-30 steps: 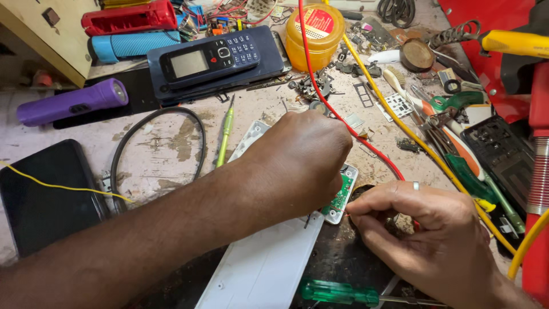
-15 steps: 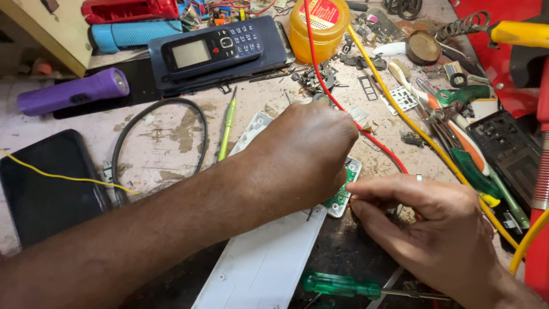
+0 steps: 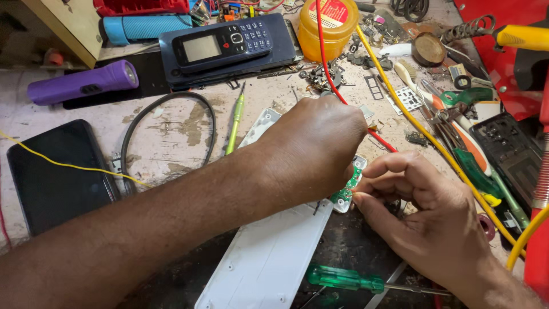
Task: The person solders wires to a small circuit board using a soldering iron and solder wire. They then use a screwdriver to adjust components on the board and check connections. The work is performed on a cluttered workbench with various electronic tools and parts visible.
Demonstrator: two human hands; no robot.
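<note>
The left hand (image 3: pixel 311 146) curls knuckles-up over a small green circuit board (image 3: pixel 346 191), its fingertips hidden, so I cannot tell how it grips. The right hand (image 3: pixel 423 220) pinches the board's lower edge between thumb and forefinger. Just below the pinch lies a long white plastic casing (image 3: pixel 269 257); a green-handled screwdriver (image 3: pixel 343 279) rests beside it.

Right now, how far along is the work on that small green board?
Done: the long white casing lies opened on the bench, the green circuit board exposed at its end. In hand: the left hand covers the board from above while the right hand pinches its edge; a red wire runs in under the left hand. Left: the casing is not closed; the green-handled screwdriver lies untouched.
</note>
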